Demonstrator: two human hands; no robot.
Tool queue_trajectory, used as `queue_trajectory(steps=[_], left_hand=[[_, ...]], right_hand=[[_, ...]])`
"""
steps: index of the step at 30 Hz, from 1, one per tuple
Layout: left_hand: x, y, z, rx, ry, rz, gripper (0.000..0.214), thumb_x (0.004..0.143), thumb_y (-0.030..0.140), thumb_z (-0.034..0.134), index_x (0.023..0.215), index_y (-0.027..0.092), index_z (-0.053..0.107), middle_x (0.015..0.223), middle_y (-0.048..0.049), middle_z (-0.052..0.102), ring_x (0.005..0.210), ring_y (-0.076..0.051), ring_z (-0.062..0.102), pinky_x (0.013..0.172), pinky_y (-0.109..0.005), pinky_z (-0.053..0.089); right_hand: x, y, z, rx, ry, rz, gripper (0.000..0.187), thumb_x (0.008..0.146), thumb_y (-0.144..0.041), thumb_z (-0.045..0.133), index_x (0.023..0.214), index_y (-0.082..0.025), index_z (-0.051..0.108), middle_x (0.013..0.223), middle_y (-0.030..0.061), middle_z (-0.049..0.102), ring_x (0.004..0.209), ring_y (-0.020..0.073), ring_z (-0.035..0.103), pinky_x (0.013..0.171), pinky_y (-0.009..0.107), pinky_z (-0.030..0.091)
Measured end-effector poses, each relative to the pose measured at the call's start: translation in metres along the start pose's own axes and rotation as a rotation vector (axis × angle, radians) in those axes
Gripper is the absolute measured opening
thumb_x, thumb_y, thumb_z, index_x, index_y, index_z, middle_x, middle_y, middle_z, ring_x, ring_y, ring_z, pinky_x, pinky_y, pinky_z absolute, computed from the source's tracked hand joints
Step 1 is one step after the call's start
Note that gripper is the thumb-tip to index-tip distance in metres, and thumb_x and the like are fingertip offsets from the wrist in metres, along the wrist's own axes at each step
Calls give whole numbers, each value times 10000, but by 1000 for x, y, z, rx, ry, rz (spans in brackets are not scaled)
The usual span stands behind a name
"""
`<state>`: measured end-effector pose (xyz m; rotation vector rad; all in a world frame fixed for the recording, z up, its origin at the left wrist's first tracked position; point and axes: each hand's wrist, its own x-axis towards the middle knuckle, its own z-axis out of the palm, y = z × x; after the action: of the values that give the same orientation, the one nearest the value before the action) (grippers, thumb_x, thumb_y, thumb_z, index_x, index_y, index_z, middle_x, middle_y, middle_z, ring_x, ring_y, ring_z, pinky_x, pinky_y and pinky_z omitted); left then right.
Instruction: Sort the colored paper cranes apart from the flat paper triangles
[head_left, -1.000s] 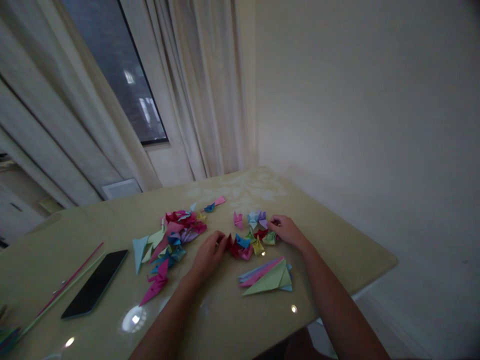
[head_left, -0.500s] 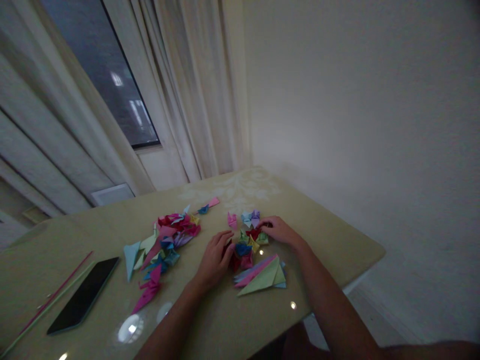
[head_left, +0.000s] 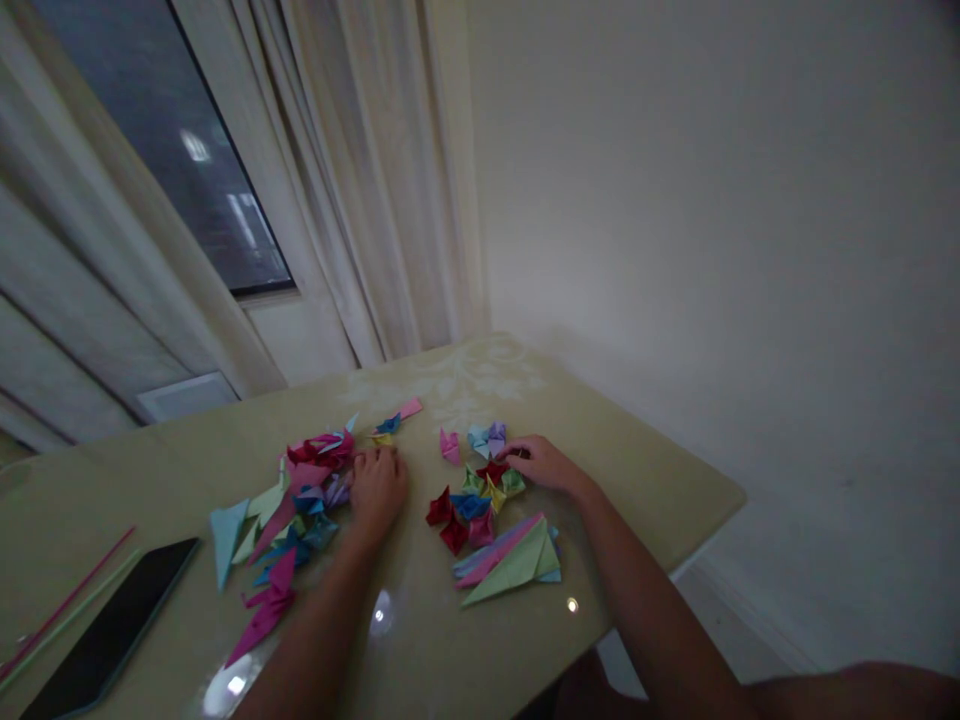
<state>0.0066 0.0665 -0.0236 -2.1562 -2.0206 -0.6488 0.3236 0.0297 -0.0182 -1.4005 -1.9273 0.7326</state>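
My left hand (head_left: 377,485) rests palm down at the right edge of a pile of coloured folded paper pieces (head_left: 300,490), its fingers curled over the pieces there; what they hold is hidden. My right hand (head_left: 541,462) lies on the table with fingers bent, touching a small cluster of folded paper shapes (head_left: 480,490) in red, blue, yellow and green. Pink, blue and purple pieces (head_left: 480,438) sit just beyond that cluster. A stack of larger folded paper triangles (head_left: 510,562), green on top, lies near my right forearm.
A dark phone (head_left: 105,635) lies at the left front of the glossy beige table (head_left: 465,640), with thin pink and green sticks (head_left: 60,615) beside it. Curtains and a window stand behind; a plain wall is to the right. The table's right edge is close to my right arm.
My left hand has moved left, from the small cluster to the edge of the big pile. The right hand has stayed by the cluster. The camera has turned slightly.
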Motion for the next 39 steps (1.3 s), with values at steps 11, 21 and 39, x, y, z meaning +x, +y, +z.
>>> queue_trajectory(steps=[11,21,39], left_hand=[[-14,3,-12,-357,-30,191,358,987,528,496,787,239,562,697,-18,642,686,-215,614,686,-322,432],[-8,-2,-11,-523,-73,202,404,963,489,494,964,198,775,800,-69,744,741,-218,680,720,-335,528],[-3,-10,0,-530,9,135,458,1038,417,348,1148,179,723,1070,-122,738,1033,-255,709,980,-408,553]], right_hand=[[-1,-2,-1,-17,-6,50,318,858,-236,599,1067,-209,838,931,42,812,774,188,687,719,271,496],[0,3,1,-34,0,32,325,863,-250,602,1088,-214,834,918,43,808,767,190,683,712,268,497],[-1,-4,0,-74,1,60,330,850,-243,600,1080,-207,834,855,37,782,737,186,650,679,263,459]])
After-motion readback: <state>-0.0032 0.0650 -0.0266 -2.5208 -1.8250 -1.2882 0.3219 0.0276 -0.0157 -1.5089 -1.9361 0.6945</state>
